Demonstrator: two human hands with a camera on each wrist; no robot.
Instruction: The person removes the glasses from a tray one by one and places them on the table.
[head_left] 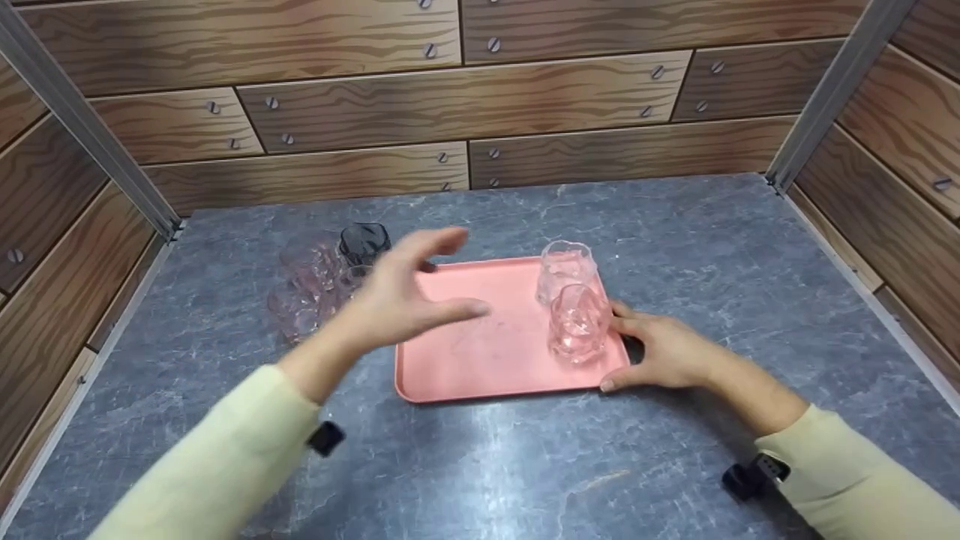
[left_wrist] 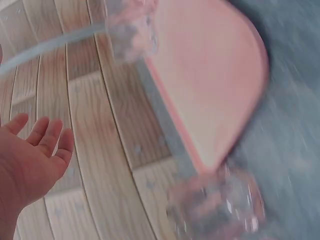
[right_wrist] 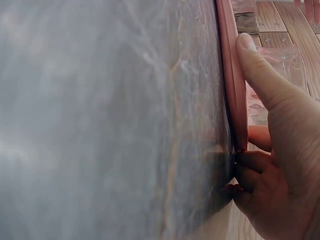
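A pink tray [head_left: 480,352] lies on the table with two clear wavy-sided glasses on its right part. The farther glass [head_left: 566,270] stands near the back corner, and the nearer glass [head_left: 579,326] is just in front of it. My right hand [head_left: 667,349] grips the tray's right end, thumb at the front corner and fingers along the side. In the right wrist view that thumb [right_wrist: 260,70] lies along the tray's rim. My left hand [head_left: 390,300] is raised over the tray's left end, thumb and fingers spread apart, with nothing between them.
Left of the tray several clear, pinkish-looking glasses [head_left: 300,300] cluster together, partly hidden behind my left hand. A black glass [head_left: 365,241] stands at their back. Wood-patterned walls [head_left: 465,97] enclose the grey marbled table [head_left: 487,465] at the back and sides.
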